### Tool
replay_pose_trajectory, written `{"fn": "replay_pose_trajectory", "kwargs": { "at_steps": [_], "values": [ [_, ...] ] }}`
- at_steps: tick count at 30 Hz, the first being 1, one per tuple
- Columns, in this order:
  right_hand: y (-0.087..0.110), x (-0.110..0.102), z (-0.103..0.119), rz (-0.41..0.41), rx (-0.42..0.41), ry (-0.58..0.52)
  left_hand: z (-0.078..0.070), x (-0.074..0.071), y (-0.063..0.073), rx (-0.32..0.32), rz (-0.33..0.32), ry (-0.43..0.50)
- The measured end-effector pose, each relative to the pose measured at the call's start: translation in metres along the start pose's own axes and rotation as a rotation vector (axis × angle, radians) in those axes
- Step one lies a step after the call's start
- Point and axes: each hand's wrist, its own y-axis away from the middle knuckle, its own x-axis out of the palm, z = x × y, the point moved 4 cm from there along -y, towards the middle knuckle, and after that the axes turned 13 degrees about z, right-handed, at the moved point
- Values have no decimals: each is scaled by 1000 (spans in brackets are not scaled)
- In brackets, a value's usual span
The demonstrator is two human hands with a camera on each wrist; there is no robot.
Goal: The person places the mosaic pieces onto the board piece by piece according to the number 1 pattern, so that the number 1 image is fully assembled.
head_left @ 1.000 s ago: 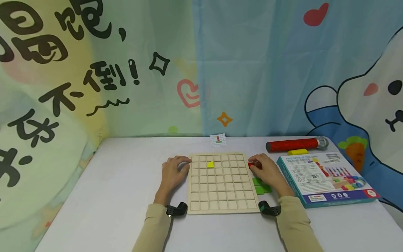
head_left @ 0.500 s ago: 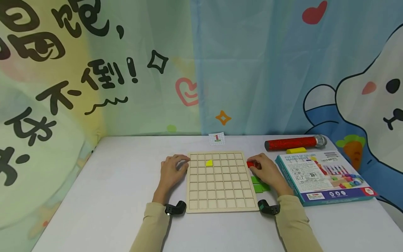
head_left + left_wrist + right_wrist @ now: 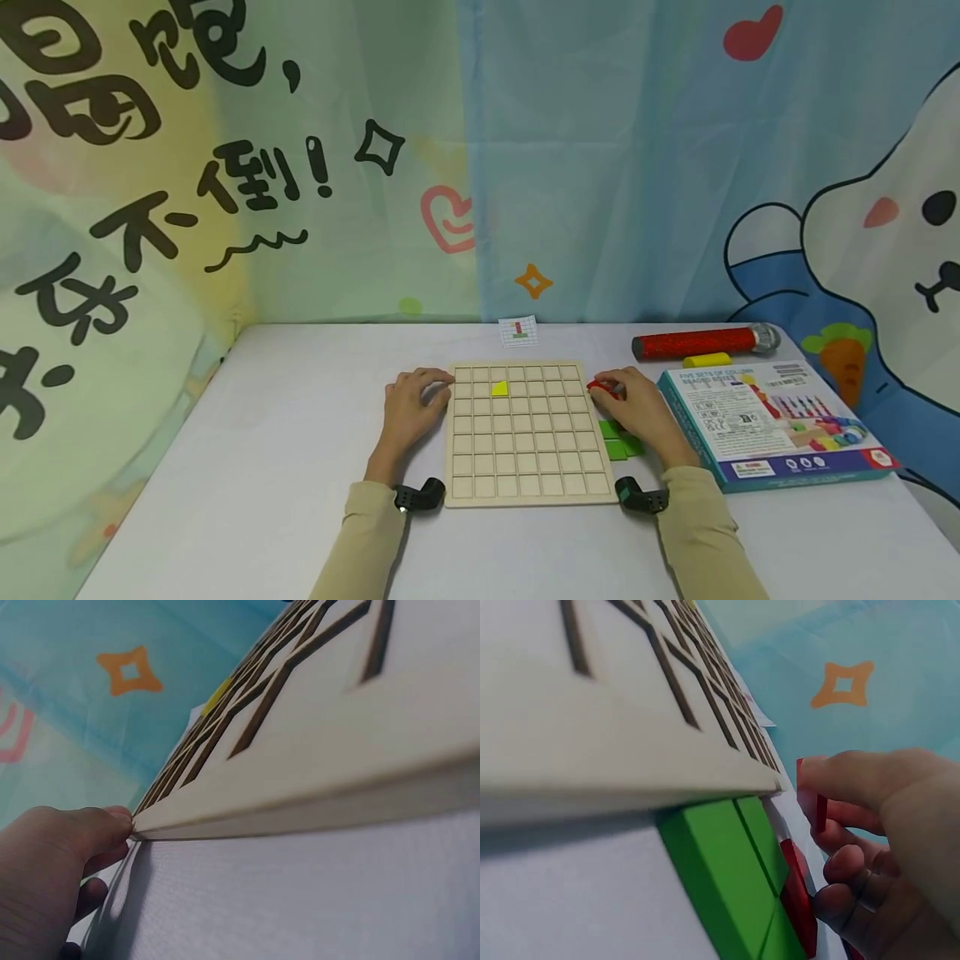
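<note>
A pale wooden grid board (image 3: pixel 529 492) lies flat on the table, with one yellow block (image 3: pixel 499 389) in a cell near its far side. My left hand (image 3: pixel 409 421) is at the board's upper left edge; in the left wrist view its fingertips (image 3: pixel 120 817) touch the edge. Just beyond the board's right edge, my right hand (image 3: pixel 637 408) pinches a small red block (image 3: pixel 822 814) between thumb and fingers. Beside the board, below that hand, lie several green blocks (image 3: pixel 618 446). Another red block (image 3: pixel 801 896) lies next to the green ones in the right wrist view.
A small card (image 3: pixel 517 332) with a printed grid and a coloured figure lies behind the board. At the right are a puzzle box (image 3: pixel 772 425), a yellow cylinder (image 3: pixel 707 360) and a red microphone (image 3: pixel 697 342). A printed curtain (image 3: pixel 570 167) hangs behind the table.
The red block in my right hand has tilted from flat to a slant between the fingers. My left hand stays at the board's edge.
</note>
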Motion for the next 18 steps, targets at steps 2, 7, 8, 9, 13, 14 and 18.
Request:
{"fn": "replay_pose_trajectory", "kwargs": {
  "at_steps": [2,7,8,9,13,14,18],
  "values": [
    [-1,0,1,1,1,-14,1,0,0,-8,8,1],
    [-3,1,7,-4,-12,-56,0,0,0,-15,10,2],
    [-3,2,8,-8,-19,-60,0,-1,0,-9,4,-1],
    [-4,2,9,-11,-28,-65,0,-1,1,-2,-1,-2],
    [-5,4,15,-19,-54,-68,-1,-1,1,15,-14,-2],
    [-6,4,17,-16,-57,-71,-1,-1,1,16,-13,-1],
    [-7,8,22,-3,-72,-86,0,-1,0,11,-14,-1]
  ]
}}
